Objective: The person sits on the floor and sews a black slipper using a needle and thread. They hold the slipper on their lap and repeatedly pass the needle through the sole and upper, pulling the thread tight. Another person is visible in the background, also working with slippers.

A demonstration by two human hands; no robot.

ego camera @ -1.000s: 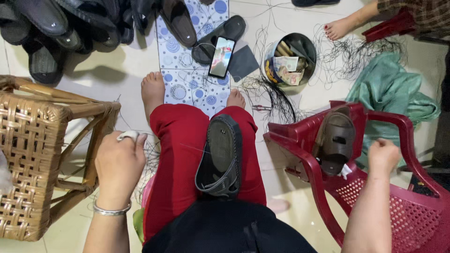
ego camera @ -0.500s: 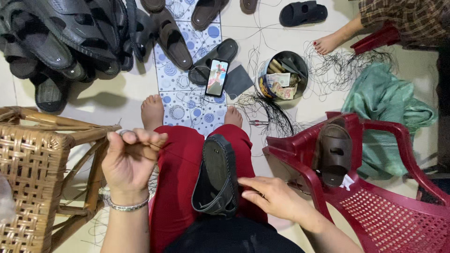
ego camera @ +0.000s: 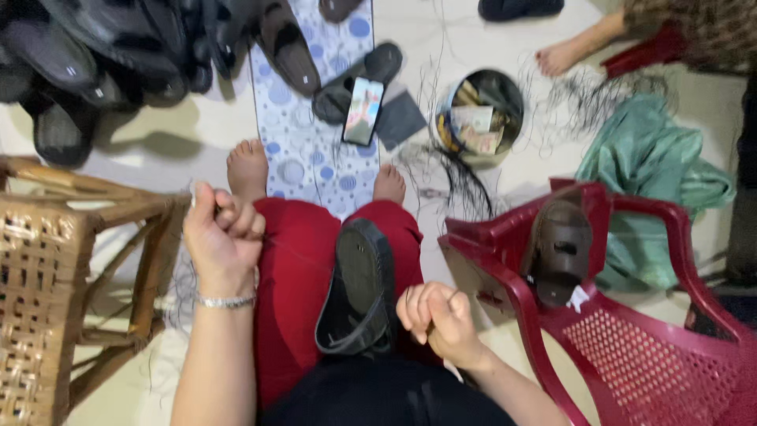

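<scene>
A black sandal lies sole up on my lap, across my red trousers. My left hand, with a silver bracelet at the wrist, is raised in a fist left of my knee. A small white thing sticks out of the top of that fist. My right hand is closed just right of the sandal's heel end and pinches a thin dark thread. My bare feet rest on a blue-dotted mat.
A wicker stool stands at my left. A red plastic chair at my right carries a brown sandal. Ahead lie a phone, a bowl of odds, loose black threads, piled black sandals, green cloth and another person's foot.
My right hand came in from the red chair to the sandal's side and closed into a pinch. My left hand curled from spread fingers into a fist.
</scene>
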